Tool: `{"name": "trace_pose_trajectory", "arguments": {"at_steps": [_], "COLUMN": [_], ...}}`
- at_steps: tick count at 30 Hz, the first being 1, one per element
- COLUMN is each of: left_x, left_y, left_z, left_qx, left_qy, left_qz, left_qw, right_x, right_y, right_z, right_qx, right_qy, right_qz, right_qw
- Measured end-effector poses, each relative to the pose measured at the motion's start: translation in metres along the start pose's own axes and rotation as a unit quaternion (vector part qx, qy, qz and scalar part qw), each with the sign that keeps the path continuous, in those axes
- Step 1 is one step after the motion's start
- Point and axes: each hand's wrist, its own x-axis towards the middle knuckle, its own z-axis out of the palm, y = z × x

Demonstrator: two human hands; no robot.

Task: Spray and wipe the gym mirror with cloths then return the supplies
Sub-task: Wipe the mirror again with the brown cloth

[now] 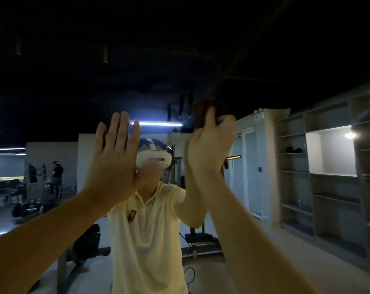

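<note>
Cloth (203,110), dark and bunched, is clamped in the right hand (209,145), thumb and curled fingers wrapped round it. It is pushed high against the mirror (59,98). I judge this to be the wiping step, since a wad gives a firm pad for rubbing glass. The left hand (114,158) holds nothing. Its fingers are straight and close together, palm towards the glass beside the right, likely to brace the high reach, though I cannot tell whether it touches. Count: one cloth in view, though the task names more than one; two hands; nothing else of the supplies shows. Out in the reflection are the wiper's pale shirt (146,230) and headset (154,160), one other person (57,172) far left, one bench (88,242), and shelves (294,166) at right.
</note>
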Motion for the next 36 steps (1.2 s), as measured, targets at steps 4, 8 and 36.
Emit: {"name": "trace_pose_trajectory", "arguments": {"at_steps": [4, 8, 36], "left_x": [-0.001, -0.001, -0.002], "left_y": [0.001, 0.001, 0.001], "left_z": [-0.003, -0.003, 0.001], "left_qx": [-0.003, -0.009, -0.006], "left_qy": [-0.008, -0.004, -0.02], "left_qz": [-0.001, -0.006, -0.018], "left_qw": [1.0, 1.0, 1.0], "right_x": [-0.059, -0.011, 0.065], "right_y": [-0.008, 0.033, -0.019], "right_z": [-0.005, -0.02, 0.017], "right_qx": [0.003, -0.033, -0.065], "right_qy": [-0.109, -0.151, 0.028], "right_qz": [-0.219, -0.299, -0.085], "right_qw": [0.969, 0.942, 0.994]}}
